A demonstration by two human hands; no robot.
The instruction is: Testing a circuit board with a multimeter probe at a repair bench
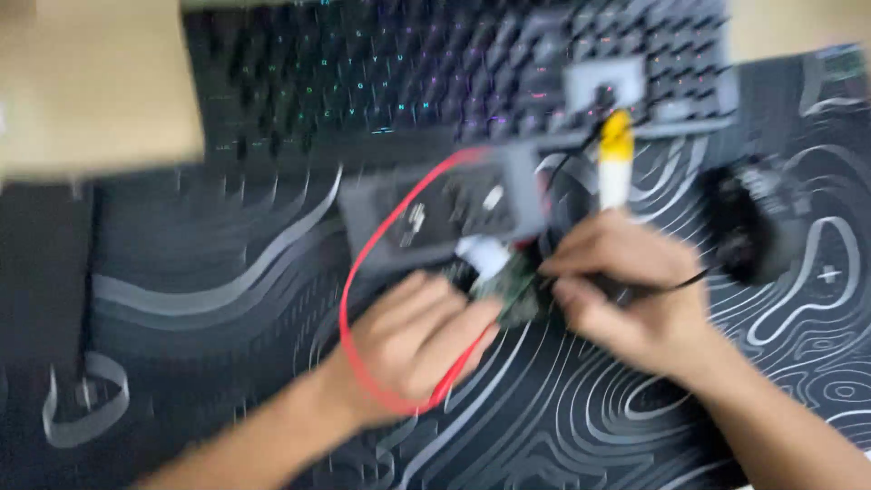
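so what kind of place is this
Probably a home computer desk used for hobby electronics: a backlit keyboard on a patterned desk mat, and both hands working a small green circuit board.

A: Small green circuit board (510,289), pinched at both ends, lifted just off the patterned mat, tilted.
B: And a red wire (363,272) looping wide from it, curling under the knuckles.

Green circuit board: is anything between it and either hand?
Nothing visible. The left hand and right hand both touch the green circuit board; the red wire loops around the left hand, not between.
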